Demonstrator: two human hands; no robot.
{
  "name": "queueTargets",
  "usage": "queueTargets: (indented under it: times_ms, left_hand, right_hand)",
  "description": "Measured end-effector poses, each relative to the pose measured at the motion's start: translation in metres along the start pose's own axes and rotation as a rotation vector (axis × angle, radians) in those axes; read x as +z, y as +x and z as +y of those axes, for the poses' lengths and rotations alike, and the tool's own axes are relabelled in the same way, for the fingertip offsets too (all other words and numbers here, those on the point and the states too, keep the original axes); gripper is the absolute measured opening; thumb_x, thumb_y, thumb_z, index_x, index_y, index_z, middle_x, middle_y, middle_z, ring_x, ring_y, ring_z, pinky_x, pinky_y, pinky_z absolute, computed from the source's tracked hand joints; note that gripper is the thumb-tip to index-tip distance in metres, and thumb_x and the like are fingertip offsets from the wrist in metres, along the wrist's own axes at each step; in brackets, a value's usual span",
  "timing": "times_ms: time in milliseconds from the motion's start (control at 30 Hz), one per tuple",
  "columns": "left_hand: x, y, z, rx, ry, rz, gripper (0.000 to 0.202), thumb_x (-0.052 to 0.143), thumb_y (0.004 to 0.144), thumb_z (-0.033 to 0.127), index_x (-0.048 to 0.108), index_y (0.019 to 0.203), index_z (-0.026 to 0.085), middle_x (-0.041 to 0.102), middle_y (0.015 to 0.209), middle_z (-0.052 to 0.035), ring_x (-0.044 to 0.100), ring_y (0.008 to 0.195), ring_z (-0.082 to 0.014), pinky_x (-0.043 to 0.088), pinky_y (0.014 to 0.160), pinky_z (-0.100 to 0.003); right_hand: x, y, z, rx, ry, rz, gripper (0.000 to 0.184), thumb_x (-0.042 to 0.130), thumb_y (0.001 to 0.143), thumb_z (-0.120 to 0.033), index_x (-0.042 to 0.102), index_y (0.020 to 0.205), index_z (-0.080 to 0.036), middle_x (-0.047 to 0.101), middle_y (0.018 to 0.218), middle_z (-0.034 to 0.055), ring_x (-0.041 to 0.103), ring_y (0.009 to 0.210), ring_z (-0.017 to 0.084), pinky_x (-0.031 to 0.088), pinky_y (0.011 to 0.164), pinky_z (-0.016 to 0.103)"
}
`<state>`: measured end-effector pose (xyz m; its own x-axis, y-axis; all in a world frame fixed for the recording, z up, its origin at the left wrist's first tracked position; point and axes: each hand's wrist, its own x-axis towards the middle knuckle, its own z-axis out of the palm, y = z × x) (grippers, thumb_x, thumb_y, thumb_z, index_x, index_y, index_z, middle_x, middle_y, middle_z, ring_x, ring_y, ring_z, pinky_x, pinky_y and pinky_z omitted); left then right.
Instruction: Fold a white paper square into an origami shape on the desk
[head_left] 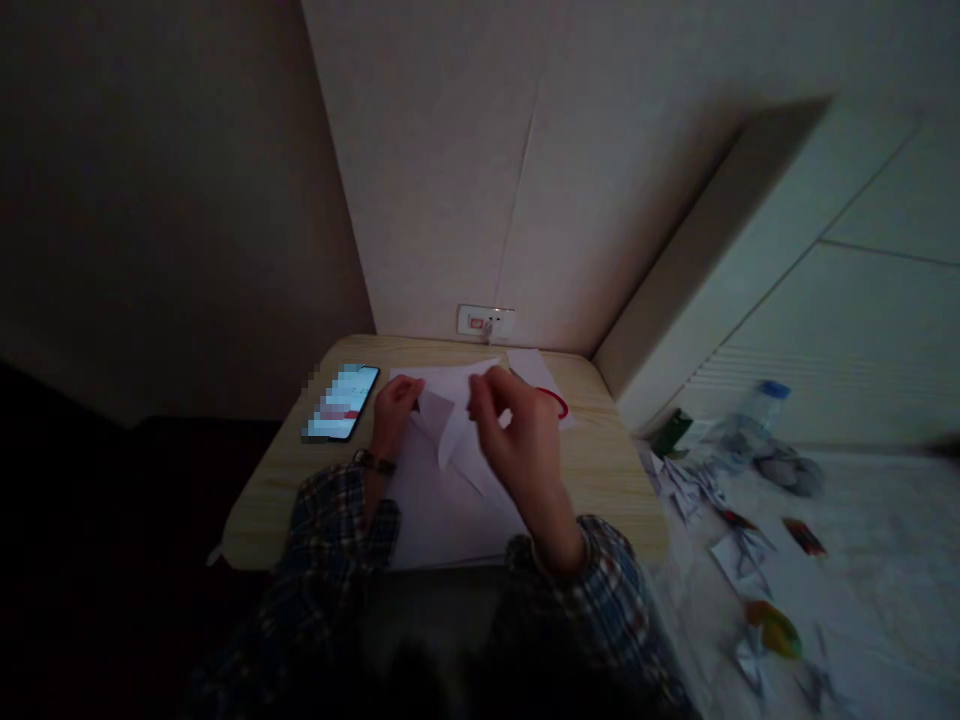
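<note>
A folded piece of white paper (438, 418) is between my two hands, raised over the table. My left hand (395, 410) pinches its left edge between thumb and fingers. On the other side my right hand (519, 420) is closed, thumb against bent fingers, at the paper's right edge; the fingertips partly hide the grip. Below both hands lie white sheets (427, 525), flat on the small wooden table (611, 495). A red loop (553, 402), perhaps a scissors handle, shows behind my right hand, which covers the rest of it.
A lit phone (346, 402) lies at the table's left. Behind the table, a wall socket (486, 321) holds a plug. To the right, a pale surface (885, 520) carries scattered paper pieces (742, 560), a blurred bottle with a blue cap (775, 390) and a yellow-green object (776, 630).
</note>
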<state>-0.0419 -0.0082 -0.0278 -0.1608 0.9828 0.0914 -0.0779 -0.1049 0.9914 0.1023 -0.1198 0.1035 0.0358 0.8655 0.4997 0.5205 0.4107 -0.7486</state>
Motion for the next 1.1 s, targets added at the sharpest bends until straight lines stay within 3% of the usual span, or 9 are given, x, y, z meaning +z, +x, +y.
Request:
queueTargets:
  times_ms: [67, 133, 200, 267, 367, 500, 767, 933, 1100]
  left_hand:
    - [0.001, -0.001, 0.001, 0.038, -0.003, 0.022, 0.019, 0.063, 0.067, 0.033, 0.053, 0.061, 0.018, 0.050, 0.055, 0.0047, 0.046, 0.052, -0.0095, 0.035, 0.050, -0.021]
    - [0.002, -0.002, 0.002, 0.068, 0.001, 0.020, 0.020, 0.063, 0.067, 0.035, 0.054, 0.062, 0.018, 0.051, 0.055, 0.0044, 0.047, 0.052, -0.0099, 0.036, 0.050, -0.021]
    - [0.004, -0.003, 0.003, 0.080, 0.015, 0.015, 0.021, 0.062, 0.067, 0.037, 0.055, 0.063, 0.017, 0.051, 0.055, 0.0041, 0.048, 0.053, -0.0104, 0.037, 0.050, -0.021]
    - [0.005, -0.004, 0.003, 0.099, 0.053, 0.020, 0.021, 0.061, 0.068, 0.037, 0.054, 0.064, 0.017, 0.050, 0.055, 0.0040, 0.048, 0.053, -0.0104, 0.037, 0.050, -0.021]
    - [0.006, -0.006, 0.002, 0.155, 0.142, 0.033, 0.020, 0.058, 0.072, 0.036, 0.053, 0.065, 0.018, 0.049, 0.055, 0.0040, 0.047, 0.053, -0.0103, 0.036, 0.049, -0.020]
    - [0.007, -0.009, 0.002, 0.168, 0.177, 0.033, 0.020, 0.057, 0.074, 0.037, 0.051, 0.066, 0.019, 0.050, 0.055, 0.0040, 0.048, 0.053, -0.0109, 0.035, 0.049, -0.020]
    - [0.008, -0.010, 0.009, 0.147, 0.122, 0.059, 0.021, 0.059, 0.072, 0.038, 0.051, 0.065, 0.019, 0.051, 0.054, 0.0043, 0.049, 0.051, -0.0105, 0.036, 0.048, -0.020]
    - [0.007, -0.008, 0.006, 0.081, -0.011, 0.054, 0.025, 0.062, 0.068, 0.041, 0.052, 0.067, 0.018, 0.050, 0.055, 0.0052, 0.050, 0.052, -0.0098, 0.038, 0.048, -0.019]
    - [0.010, -0.007, 0.002, -0.047, -0.130, -0.102, 0.033, 0.071, 0.060, 0.039, 0.058, 0.077, 0.015, 0.062, 0.069, 0.0002, 0.057, 0.061, -0.0132, 0.044, 0.055, -0.023]
  right_hand:
    - [0.014, 0.009, 0.051, 0.172, -0.118, 0.075, 0.034, 0.039, 0.087, -0.036, 0.048, 0.058, -0.021, 0.050, 0.052, 0.0000, 0.047, 0.050, 0.013, 0.037, 0.054, 0.027]
    - [0.030, 0.005, 0.097, 0.283, -0.107, 0.030, 0.031, 0.038, 0.086, -0.038, 0.050, 0.064, -0.020, 0.054, 0.056, 0.0007, 0.049, 0.052, 0.013, 0.037, 0.054, 0.026]
    - [0.045, -0.003, 0.130, 0.364, 0.048, -0.042, 0.032, 0.031, 0.088, -0.042, 0.051, 0.078, -0.019, 0.059, 0.065, 0.0017, 0.052, 0.053, 0.013, 0.039, 0.053, 0.026]
    - [0.057, -0.010, 0.145, 0.442, 0.249, -0.111, 0.040, 0.024, 0.087, -0.051, 0.049, 0.084, -0.020, 0.060, 0.072, 0.0029, 0.055, 0.054, 0.013, 0.041, 0.050, 0.025]
    - [0.066, -0.012, 0.146, 0.485, 0.310, -0.187, 0.039, 0.035, 0.081, -0.058, 0.046, 0.088, -0.020, 0.058, 0.066, -0.0003, 0.055, 0.053, 0.013, 0.042, 0.050, 0.025]
    - [0.065, -0.005, 0.138, 0.509, 0.271, -0.207, 0.039, 0.057, 0.069, -0.053, 0.045, 0.088, -0.020, 0.062, 0.073, 0.0006, 0.058, 0.063, 0.015, 0.043, 0.056, 0.025]
    - [0.059, 0.011, 0.138, 0.436, 0.228, -0.248, 0.010, 0.049, 0.072, -0.030, 0.050, 0.071, -0.020, 0.051, 0.053, -0.0045, 0.049, 0.051, 0.012, 0.037, 0.051, 0.023]
    - [0.060, 0.011, 0.141, 0.364, 0.249, -0.266, 0.020, 0.049, 0.073, -0.036, 0.045, 0.061, -0.020, 0.045, 0.049, -0.0050, 0.045, 0.047, 0.012, 0.033, 0.047, 0.023]
    - [0.059, 0.005, 0.142, 0.322, 0.241, -0.233, 0.030, 0.048, 0.075, -0.042, 0.041, 0.056, -0.021, 0.043, 0.046, -0.0047, 0.041, 0.045, 0.010, 0.030, 0.045, 0.022]
